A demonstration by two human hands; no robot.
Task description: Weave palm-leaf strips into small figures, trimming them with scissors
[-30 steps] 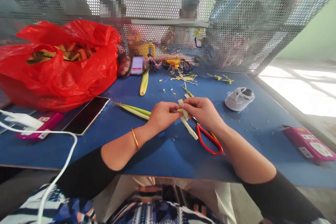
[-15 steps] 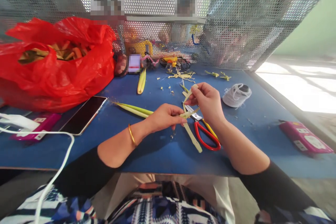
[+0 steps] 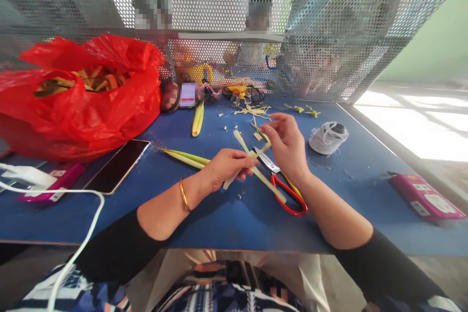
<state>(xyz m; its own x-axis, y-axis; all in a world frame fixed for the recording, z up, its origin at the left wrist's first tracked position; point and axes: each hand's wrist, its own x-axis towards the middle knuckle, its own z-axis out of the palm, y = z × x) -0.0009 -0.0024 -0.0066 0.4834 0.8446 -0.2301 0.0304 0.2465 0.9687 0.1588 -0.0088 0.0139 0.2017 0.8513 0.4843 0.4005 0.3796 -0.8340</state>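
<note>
We are seeing a blue table (image 3: 208,224) bearing open scissors (image 3: 272,167) and white thread (image 3: 326,139). A red plastic bag (image 3: 120,119) and smartphone (image 3: 119,167) are lying leftward.

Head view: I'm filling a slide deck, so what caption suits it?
Left hand holding crossed pale strips above a blue table, right hand close by, near scissors and white thread.

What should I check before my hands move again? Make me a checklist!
1. Left hand pinching the pale strips: ok, they cross at its fingertips.
2. Right hand touching the strips: cannot tell, its fingertips are close by.
3. Scissors out of both hands' grip: ok, they look to be lying on the table.
4. Scissors well away from the hands: not ok, they are right beside the right hand.
5. White thread wound neatly: not ok, loose loops stick out.
</note>
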